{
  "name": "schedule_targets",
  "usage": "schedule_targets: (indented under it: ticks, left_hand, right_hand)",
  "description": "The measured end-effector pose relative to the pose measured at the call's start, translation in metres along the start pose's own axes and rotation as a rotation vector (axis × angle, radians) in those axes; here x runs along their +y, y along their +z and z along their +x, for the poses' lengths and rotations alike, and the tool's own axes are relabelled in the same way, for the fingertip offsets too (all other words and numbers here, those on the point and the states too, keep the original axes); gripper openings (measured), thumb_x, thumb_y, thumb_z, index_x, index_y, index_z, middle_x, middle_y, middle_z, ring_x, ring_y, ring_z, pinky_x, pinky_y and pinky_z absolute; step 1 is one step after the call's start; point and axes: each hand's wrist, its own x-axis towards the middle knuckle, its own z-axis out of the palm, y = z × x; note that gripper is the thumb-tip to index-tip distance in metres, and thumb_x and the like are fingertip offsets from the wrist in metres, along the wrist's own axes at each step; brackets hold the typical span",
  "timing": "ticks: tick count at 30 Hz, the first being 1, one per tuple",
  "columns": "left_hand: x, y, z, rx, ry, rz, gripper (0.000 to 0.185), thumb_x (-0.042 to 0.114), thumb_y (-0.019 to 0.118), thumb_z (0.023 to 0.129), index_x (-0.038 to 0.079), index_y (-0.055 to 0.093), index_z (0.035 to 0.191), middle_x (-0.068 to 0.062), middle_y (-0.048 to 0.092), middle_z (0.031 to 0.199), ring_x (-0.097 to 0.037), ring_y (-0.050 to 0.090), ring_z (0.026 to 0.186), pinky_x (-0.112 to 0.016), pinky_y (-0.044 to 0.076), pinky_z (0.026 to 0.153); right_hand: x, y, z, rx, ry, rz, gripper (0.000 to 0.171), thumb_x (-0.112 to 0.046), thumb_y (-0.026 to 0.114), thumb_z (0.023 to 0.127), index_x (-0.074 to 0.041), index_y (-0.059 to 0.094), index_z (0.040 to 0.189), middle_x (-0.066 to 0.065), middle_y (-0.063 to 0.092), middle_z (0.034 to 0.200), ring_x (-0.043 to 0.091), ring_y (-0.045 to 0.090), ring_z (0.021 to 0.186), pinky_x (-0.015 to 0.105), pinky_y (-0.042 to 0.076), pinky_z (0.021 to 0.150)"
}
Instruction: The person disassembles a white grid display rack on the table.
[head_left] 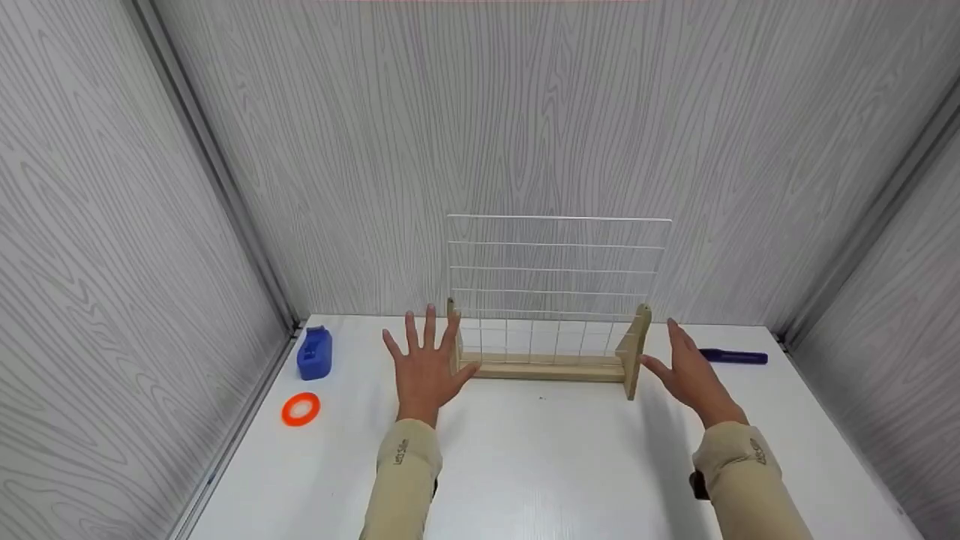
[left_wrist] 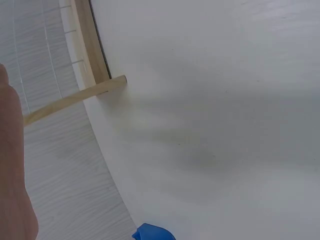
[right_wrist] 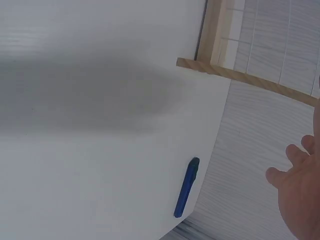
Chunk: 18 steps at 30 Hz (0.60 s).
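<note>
Flanking the wooden rack at the counter's back edge, left hand and right hand hover with fingers spread, holding nothing. Reaching looks underway; next, each grip should likely close on an end post.

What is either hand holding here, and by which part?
Nothing is held. The left hand and right hand are open with straight fingers, flanking the wooden rack; contact cannot be told.

- My head view looks forward and down over the tabletop.
- Both wrist views sit close, sharing the wooden rack with it.
</note>
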Motion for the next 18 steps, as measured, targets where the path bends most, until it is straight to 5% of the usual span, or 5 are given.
schedule_targets:
  ticks: [12,18]
  left_hand:
    - [0.021,-0.002,0.011,0.054,0.030,0.005,0.098,0.084,0.051,0.083,0.038,0.018,0.163,-0.007,0.012,0.172,-0.045,0.014,0.156,-0.082,0.016,0.112]
    - [0.033,-0.007,0.017,0.058,0.062,0.034,0.095,0.084,0.049,0.084,0.045,0.011,0.162,-0.010,0.010,0.172,-0.045,0.013,0.157,-0.082,0.021,0.110]
  right_hand:
    - [-0.005,0.002,0.012,0.019,0.057,0.094,0.088,-0.036,0.056,0.105,0.008,0.002,0.159,0.037,0.010,0.163,0.054,0.016,0.150,0.064,0.019,0.122]
    - [-0.010,0.004,0.017,0.030,0.074,0.156,0.085,-0.033,0.052,0.106,0.006,0.000,0.160,0.037,0.014,0.162,0.055,0.029,0.145,0.063,0.026,0.120]
